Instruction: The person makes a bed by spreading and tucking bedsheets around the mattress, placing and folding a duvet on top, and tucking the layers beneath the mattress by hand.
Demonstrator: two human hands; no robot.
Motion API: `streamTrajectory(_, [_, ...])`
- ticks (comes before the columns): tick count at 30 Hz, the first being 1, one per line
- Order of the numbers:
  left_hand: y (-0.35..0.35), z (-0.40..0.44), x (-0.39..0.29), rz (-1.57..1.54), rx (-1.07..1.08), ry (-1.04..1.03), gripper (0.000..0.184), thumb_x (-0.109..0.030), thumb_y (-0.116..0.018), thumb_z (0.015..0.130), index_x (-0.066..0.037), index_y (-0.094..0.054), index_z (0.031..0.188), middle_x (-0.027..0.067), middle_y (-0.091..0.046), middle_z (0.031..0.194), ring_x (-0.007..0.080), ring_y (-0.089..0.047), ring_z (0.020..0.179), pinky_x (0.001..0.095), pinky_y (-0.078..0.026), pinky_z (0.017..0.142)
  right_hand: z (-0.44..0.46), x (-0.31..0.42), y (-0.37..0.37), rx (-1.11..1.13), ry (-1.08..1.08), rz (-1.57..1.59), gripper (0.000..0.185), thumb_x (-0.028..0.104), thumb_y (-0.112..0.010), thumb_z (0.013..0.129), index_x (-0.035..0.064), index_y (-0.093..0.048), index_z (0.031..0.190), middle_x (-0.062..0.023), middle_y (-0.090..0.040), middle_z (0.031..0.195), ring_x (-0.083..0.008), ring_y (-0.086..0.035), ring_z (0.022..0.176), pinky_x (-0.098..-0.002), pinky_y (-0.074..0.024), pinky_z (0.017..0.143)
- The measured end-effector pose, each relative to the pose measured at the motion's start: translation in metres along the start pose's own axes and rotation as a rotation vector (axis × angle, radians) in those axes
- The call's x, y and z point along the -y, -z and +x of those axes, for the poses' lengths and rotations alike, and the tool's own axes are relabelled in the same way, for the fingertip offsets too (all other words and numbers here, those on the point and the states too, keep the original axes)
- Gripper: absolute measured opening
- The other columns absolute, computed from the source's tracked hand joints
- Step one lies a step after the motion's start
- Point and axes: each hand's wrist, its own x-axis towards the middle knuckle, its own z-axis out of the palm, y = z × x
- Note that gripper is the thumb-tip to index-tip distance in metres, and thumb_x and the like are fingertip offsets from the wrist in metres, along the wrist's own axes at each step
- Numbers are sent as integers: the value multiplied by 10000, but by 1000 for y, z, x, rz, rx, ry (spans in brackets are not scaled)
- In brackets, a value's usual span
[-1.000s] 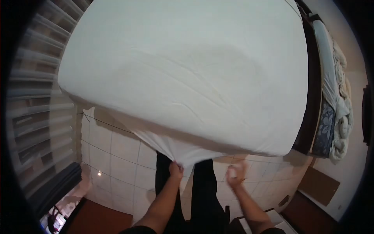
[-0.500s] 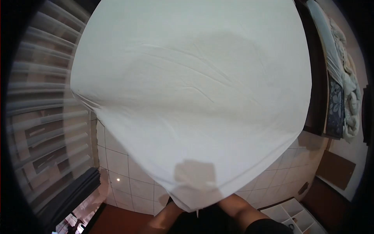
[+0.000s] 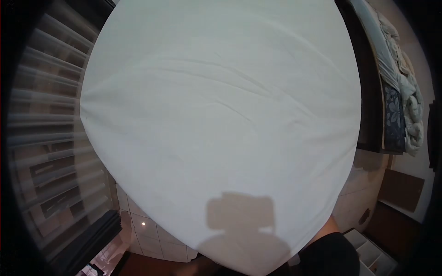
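Sheet point(image 3: 184, 152): matt cloth, smooth but for soft creases. Curtain point(image 3: 55, 110): sheer, thin cloth. Floor tiles point(image 3: 146, 241) look smooth, glossy, throw back 1 glint. Sleeve point(image 3: 334, 255): matt cloth. Bedding point(image 3: 415, 124) at right: rumpled matt fabric.

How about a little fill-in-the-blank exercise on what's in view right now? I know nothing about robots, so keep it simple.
1. The large sheet is plain ____ in colour.
2. A head-and-shoulders outline, a ____ cast by the light, falls on the lower part of the sheet.
3. The see-through curtain hangs on the ____ side of the picture.
4. The dark sleeve is on the person's ____ arm.

Missing words: white; shadow; left; right.
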Motion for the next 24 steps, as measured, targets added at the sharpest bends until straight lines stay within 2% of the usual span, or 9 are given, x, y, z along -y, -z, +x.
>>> streamTrajectory(13, [11,101,-72,-61,42,-254,434,-358,-456,938,-71,-464,1264,98,-523,1238,271,-504,1133,421,-417,986,21,46,3,-90,19,85,515,333,-517,907,118,-385,1356,-68,-492,1305,-267,-451,1208,-425,-387,994])
streamTrajectory(24, [34,185,-55,-143,31,-419,451,-373,-468,931,-62,-467,1258,102,-538,1216,275,-519,1114,430,-424,983,46,73,52,-223,4,129,552,360,-512,909,119,-350,1379,-60,-469,1331,-265,-432,1225,-431,-376,1005])
